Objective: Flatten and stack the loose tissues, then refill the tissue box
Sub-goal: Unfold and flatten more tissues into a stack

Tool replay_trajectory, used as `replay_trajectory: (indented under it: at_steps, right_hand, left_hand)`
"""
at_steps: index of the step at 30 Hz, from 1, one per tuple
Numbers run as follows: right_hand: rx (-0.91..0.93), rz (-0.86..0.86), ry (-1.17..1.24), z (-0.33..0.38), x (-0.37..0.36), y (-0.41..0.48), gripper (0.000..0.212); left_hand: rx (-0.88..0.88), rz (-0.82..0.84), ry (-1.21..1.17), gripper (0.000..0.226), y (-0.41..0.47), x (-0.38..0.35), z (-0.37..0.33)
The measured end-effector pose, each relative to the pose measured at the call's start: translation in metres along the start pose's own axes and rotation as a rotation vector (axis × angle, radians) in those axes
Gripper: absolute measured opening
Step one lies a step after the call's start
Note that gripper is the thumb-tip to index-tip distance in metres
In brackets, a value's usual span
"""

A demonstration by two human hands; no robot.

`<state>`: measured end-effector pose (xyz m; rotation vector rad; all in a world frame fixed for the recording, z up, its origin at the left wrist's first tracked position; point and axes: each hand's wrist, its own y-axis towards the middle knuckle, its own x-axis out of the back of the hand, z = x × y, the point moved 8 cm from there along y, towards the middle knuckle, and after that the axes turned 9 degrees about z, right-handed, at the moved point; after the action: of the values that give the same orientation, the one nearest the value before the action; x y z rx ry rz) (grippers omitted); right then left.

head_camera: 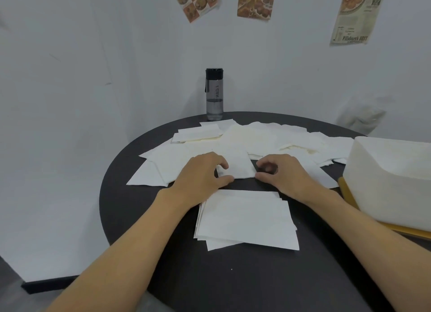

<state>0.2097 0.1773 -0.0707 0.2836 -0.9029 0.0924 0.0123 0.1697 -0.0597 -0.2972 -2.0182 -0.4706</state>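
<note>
A folded white tissue [238,166] lies on the round black table [144,218] between my hands. My left hand [200,176] pinches its left edge with thumb and curled fingers. My right hand [283,173] pinches its right edge the same way. Close to me lies a flat stack of tissues [247,218]. Beyond my hands, several loose tissues [268,136] spread across the table in an untidy heap. The white tissue box [387,183] stands at the right on a tan lid or base [349,195].
A dark water bottle [214,94] stands at the table's far edge against the white wall. A crumpled white bag [363,115] sits behind the table at the right. Posters hang on the wall above. Bare table shows near the front edge.
</note>
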Motion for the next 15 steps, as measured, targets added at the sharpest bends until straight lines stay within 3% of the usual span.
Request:
replay_trajectory:
  at_steps: [7,15]
  right_hand:
    - [0.111,0.004,-0.005,0.014,-0.004,0.001,0.009]
    - [0.094,-0.011,0.060,0.008,-0.004,0.004,0.011]
  left_hand:
    - [-0.004,-0.007,0.023,0.023,0.008,-0.007,0.005]
    - [-0.015,-0.020,-0.006,0.012,0.009,-0.007,0.005]
